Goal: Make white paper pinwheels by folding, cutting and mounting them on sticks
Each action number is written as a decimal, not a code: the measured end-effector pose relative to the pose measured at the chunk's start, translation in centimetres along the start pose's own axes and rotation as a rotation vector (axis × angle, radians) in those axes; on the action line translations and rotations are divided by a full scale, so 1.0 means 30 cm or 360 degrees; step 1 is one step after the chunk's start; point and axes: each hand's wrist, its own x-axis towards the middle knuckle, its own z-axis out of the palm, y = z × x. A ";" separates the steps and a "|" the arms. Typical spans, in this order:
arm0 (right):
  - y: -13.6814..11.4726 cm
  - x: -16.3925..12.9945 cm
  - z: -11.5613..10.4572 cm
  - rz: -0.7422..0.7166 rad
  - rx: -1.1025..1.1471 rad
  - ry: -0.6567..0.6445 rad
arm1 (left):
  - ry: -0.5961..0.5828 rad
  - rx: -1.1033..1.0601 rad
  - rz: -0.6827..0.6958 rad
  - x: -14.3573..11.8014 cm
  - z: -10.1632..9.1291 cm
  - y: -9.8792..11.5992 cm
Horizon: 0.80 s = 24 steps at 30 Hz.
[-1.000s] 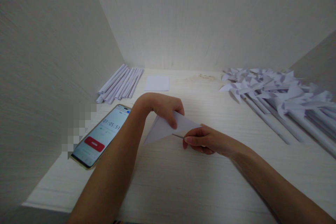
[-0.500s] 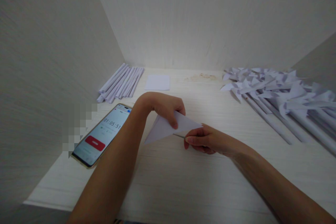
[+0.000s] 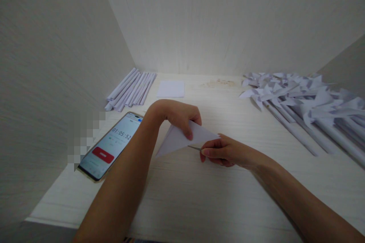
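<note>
My left hand [image 3: 179, 115] pinches a white sheet of paper folded into a triangle [image 3: 173, 140], thumb on the near face and fingers behind. In my right hand [image 3: 218, 152] is a thin, dark, pointed tool [image 3: 194, 147], its tip by the paper's lower edge. The rest of that tool is hidden in the closed fingers, so its kind does not show. The right corner of the paper reaches the back of my right hand.
A phone [image 3: 104, 155] running a timer lies left, partly behind my left forearm. Rolled paper sticks [image 3: 132, 89] and a flat square paper [image 3: 171, 89] lie at the back. Several paper pinwheels on sticks [image 3: 308, 102] are heaped at the right. Walls [image 3: 199, 22] enclose the white table [image 3: 199, 205].
Both hands, the folded paper and the tool are almost still. The phone's timer has gone from 01:05:51 to 01:05:52.
</note>
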 end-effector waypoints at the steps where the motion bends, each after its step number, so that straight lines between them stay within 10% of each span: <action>1: 0.000 0.000 0.000 -0.0005 -0.0008 -0.0019 | 0.0013 -0.0012 0.0001 -0.001 0.000 -0.002; 12: -0.007 -0.002 -0.001 -0.0014 -0.0011 -0.0049 | 0.0163 -0.0272 -0.0005 -0.006 0.002 -0.010; 17: -0.001 -0.006 -0.003 -0.0091 -0.0100 -0.0015 | 0.0531 -0.0556 -0.0062 -0.055 -0.012 -0.036; 24: -0.073 -0.011 -0.041 -0.0215 -0.0538 0.0451 | 0.0713 -0.0536 -0.0304 -0.211 -0.042 -0.148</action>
